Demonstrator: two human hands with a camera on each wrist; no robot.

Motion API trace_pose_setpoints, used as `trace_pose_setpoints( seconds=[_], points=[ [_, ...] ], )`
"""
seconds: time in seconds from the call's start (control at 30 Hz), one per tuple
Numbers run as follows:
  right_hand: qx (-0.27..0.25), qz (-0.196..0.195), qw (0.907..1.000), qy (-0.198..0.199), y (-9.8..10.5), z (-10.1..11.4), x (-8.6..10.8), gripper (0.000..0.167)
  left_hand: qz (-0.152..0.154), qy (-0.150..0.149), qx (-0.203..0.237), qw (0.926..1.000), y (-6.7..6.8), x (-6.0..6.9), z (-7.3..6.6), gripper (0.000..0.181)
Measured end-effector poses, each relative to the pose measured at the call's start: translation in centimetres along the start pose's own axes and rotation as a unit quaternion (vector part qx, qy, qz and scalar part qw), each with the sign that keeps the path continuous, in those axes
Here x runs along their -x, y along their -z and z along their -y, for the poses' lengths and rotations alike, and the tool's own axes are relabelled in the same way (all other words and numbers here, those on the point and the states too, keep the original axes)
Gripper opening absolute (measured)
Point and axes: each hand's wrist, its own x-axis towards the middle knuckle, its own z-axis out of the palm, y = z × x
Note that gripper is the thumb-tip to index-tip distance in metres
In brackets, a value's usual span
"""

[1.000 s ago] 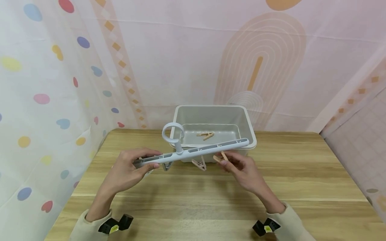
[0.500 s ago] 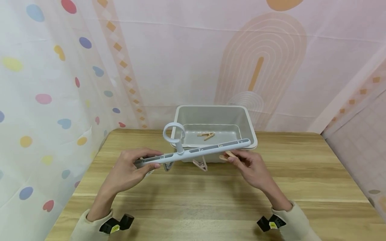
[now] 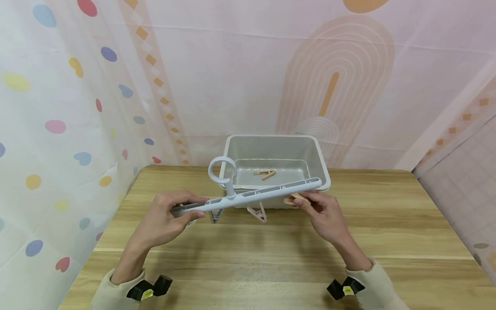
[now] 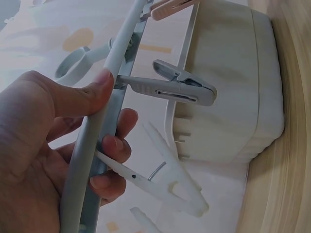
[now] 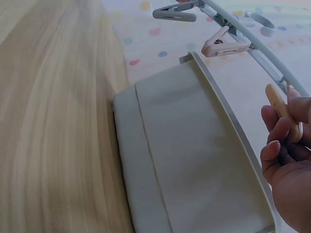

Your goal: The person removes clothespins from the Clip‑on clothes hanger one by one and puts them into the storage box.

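While held aslant over the middle of the worktop [image 3: 248, 258], note pale blue hanger [image 3: 237, 199], ring hook [image 3: 222, 159] uppermost, right end overlapping the front rim of the bin [image 3: 271, 148] in the head view. Hanging beneath the bar: grey clip [image 4: 189, 92] and pink clip [image 5: 228, 47]. Under the left end, white clip [image 4: 150, 187], attachment partly hidden by fingers.

Judging by layout, probably at the step of fitting one more clip below the hanger's right end. Likely calls next for lining up the tan clip [image 5: 277, 102] with the bar's underside and bracing the bar against the push. Might twist or slip if pressed off-line.

Left hand [image 3: 164, 221]: wrapped round the hanger's left end, thumb to one side, fingertips curled at the other. Right hand [image 3: 323, 215]: narrow, pinching the tan clip between thumb and fingers just below the hanger's right end. Cannot tell whether clip and bar touch.

Farther out: bin standing by the worktop's far edge, near its middle, with loose clip [image 3: 268, 175], perhaps two overlapping, on its floor. Beyond that edge, patterned cloth [image 3: 232, 86]. At the cuffs [image 3: 377, 280], small black devices [image 3: 336, 290].
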Motion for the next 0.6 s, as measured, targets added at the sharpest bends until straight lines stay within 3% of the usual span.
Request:
trace_pose_setpoints(
  seconds=[0.3,0.6],
  points=[
    [-0.042,-0.025,0.9983,-0.03,-0.61,0.05,0.32,0.024,0.007,-0.013,0.022,0.9996,0.18,0.02,-0.14,0.032],
    [-0.045,-0.013,0.9977,-0.05,-0.48,-0.24,0.15,0.025,-0.022,-0.028,-0.024,0.9991,-0.22,-0.07,-0.08,0.033]
  ],
)
